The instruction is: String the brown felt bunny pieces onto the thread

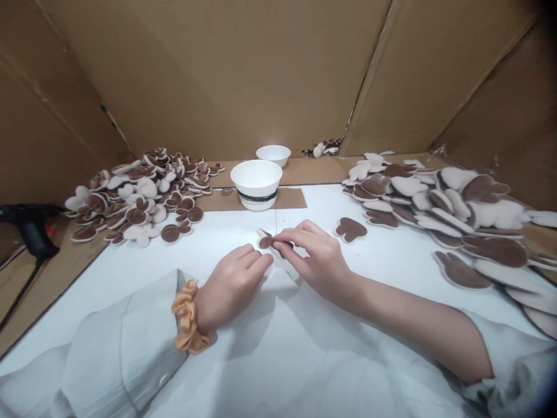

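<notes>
My left hand (232,278) and my right hand (315,255) meet over the white table (130,273), both pinching a small brown and cream plush bow-shaped piece (265,240). A thin thread runs up from it toward the white paper bowl (256,183). An orange scrunchie (188,316) sits on my left wrist. A brown ear-shaped plush piece (350,229) lies just right of my right hand.
A heap of small brown and cream bows (139,200) lies at the left. A pile of larger ear-shaped pieces (456,215) fills the right. A second white bowl (273,154) stands behind the first. A black glue gun (28,226) rests at the far left. Cardboard walls (243,75) surround the table.
</notes>
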Action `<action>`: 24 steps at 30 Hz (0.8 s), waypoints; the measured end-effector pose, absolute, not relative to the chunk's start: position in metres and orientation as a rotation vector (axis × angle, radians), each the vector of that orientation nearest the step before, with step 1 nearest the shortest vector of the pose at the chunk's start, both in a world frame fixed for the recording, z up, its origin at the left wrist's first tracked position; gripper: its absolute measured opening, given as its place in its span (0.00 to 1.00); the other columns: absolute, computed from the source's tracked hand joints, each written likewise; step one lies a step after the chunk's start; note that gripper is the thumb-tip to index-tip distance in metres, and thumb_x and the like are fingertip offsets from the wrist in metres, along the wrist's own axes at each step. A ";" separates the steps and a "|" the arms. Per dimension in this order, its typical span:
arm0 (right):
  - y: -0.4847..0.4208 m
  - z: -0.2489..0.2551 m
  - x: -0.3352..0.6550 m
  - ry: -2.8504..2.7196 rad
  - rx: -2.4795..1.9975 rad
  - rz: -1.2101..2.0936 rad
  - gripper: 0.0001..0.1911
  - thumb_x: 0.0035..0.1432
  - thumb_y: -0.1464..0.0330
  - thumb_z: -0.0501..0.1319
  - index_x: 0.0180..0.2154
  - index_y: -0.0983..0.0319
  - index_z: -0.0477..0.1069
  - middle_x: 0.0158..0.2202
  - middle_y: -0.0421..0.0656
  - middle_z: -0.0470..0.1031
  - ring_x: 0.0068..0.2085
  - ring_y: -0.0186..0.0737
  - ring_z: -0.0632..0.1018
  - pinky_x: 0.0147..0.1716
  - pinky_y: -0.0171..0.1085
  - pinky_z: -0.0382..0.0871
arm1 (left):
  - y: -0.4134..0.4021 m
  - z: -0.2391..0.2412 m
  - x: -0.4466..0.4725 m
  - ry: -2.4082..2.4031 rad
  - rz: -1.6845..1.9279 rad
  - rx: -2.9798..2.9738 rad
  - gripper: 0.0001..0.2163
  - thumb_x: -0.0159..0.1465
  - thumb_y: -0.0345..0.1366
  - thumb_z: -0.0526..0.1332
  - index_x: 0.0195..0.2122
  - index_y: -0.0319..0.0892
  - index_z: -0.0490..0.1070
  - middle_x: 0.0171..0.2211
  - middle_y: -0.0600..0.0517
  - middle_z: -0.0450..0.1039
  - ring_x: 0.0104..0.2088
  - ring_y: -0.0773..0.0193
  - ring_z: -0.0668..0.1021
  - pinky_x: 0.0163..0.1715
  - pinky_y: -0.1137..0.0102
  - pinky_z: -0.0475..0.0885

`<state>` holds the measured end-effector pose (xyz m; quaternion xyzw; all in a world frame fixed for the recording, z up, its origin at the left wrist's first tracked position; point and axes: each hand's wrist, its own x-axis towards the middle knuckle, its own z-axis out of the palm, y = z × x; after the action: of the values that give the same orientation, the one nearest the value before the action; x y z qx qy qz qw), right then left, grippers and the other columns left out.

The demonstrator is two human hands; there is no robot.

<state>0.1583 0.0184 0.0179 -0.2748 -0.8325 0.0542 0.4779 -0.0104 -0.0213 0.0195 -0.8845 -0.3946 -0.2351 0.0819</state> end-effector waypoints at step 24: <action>0.017 0.022 0.169 -2.246 -0.031 -0.616 0.06 0.54 0.78 0.56 0.35 0.73 0.69 0.31 0.52 0.74 0.29 0.38 0.69 0.26 0.38 0.66 | 0.017 0.043 -0.034 -1.739 -1.036 -3.768 0.11 0.62 0.38 0.51 0.30 0.37 0.66 0.23 0.53 0.66 0.24 0.70 0.69 0.27 0.74 0.64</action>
<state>0.1687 0.0173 0.0220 -0.0124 -0.8857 -0.2431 0.3952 -0.0345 0.0165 0.0426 -0.7428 -0.3428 -0.2042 -0.5376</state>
